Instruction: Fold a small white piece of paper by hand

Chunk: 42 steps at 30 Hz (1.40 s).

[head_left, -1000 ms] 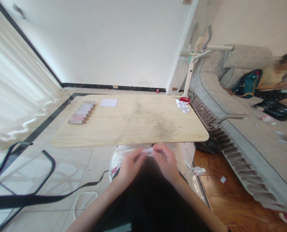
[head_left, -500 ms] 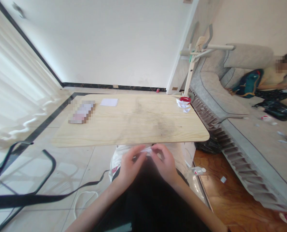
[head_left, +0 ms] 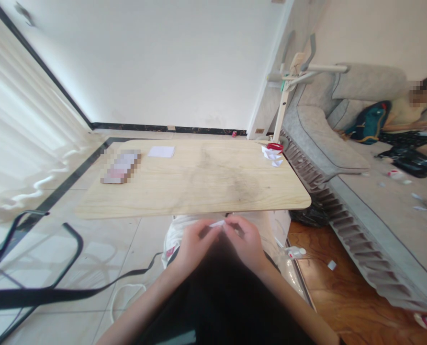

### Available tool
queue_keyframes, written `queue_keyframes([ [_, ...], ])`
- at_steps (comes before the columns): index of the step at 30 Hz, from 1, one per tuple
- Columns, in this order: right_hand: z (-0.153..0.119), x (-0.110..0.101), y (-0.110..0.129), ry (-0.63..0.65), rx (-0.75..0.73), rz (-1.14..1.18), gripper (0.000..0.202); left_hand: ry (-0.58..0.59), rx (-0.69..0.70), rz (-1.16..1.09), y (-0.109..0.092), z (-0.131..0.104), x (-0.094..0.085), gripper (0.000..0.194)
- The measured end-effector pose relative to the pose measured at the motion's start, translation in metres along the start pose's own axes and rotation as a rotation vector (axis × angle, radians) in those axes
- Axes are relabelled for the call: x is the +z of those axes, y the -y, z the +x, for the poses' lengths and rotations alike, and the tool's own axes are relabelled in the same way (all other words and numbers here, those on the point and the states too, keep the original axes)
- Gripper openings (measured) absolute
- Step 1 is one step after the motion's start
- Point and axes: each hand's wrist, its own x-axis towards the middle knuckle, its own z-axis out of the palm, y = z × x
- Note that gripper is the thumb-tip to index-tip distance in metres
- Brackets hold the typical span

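A small folded piece of white paper (head_left: 218, 224) is pinched between my two hands, just below the table's near edge and above my lap. My left hand (head_left: 196, 239) grips its left end, thumb and fingers closed. The right end is held by my right hand (head_left: 245, 239), with the fingertips of both hands almost meeting. Fingers cover much of the paper, so its full shape is hidden. On the table's right corner lie several folded white paper pieces (head_left: 272, 154) beside a red ring-shaped object (head_left: 275, 146).
The wooden table (head_left: 185, 187) bears a stack of white paper (head_left: 161, 151) and a blurred-out flat object (head_left: 121, 166) on its left. A person sits on the grey sofa (head_left: 346, 139) to the right, near a teal backpack (head_left: 369, 123). A bottle (head_left: 295, 252) lies by the table.
My fingers have shifted slightly on the paper, and more of its white surface shows between the thumbs. Things on the table have stayed put.
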Motion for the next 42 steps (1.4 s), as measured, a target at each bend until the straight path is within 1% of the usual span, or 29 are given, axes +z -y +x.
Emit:
queue_keyframes([
  [2,0.001,0.000,0.001,0.006,0.021,0.025,0.012,0.006,0.000,-0.011,0.002,0.001,-0.001,0.024],
  [4,0.002,0.001,0.001,0.024,0.051,0.060,0.012,-0.006,-0.014,-0.069,0.005,0.003,-0.001,0.026],
  [7,0.002,0.003,0.000,0.042,0.106,0.153,0.014,0.014,-0.051,-0.171,0.007,0.004,0.000,0.029],
  [10,0.003,0.006,-0.001,-0.002,0.157,0.247,0.017,0.013,-0.086,-0.242,0.005,0.005,0.003,0.034],
  [12,0.003,0.007,-0.001,-0.025,0.173,0.260,0.018,-0.005,-0.100,-0.262,0.003,0.005,0.005,0.035],
  [17,0.003,0.006,-0.001,0.013,0.145,0.183,0.021,-0.018,-0.087,-0.236,0.002,0.003,0.005,0.035],
  [23,0.002,0.001,-0.002,0.011,0.030,0.013,0.019,-0.009,-0.069,-0.172,0.009,0.004,0.001,0.035],
  [27,0.002,-0.002,-0.002,-0.004,-0.048,-0.049,0.017,0.002,-0.017,-0.138,0.011,0.005,-0.002,0.031],
  [31,0.003,-0.002,-0.002,0.002,-0.105,-0.080,0.015,-0.018,0.047,-0.071,0.007,0.004,-0.005,0.025],
  [35,0.002,-0.003,-0.002,-0.014,-0.100,-0.031,0.008,-0.042,0.130,0.042,0.005,0.003,-0.008,0.021],
  [37,0.002,-0.004,-0.001,-0.028,-0.114,0.008,0.009,-0.044,0.178,0.100,0.008,0.002,-0.009,0.019],
  [40,0.002,-0.004,0.001,-0.026,-0.164,0.038,0.009,-0.013,0.256,0.162,0.012,0.001,-0.009,0.019],
  [42,0.003,-0.004,0.002,-0.021,-0.171,0.048,0.007,0.012,0.276,0.183,0.013,0.000,-0.008,0.020],
])
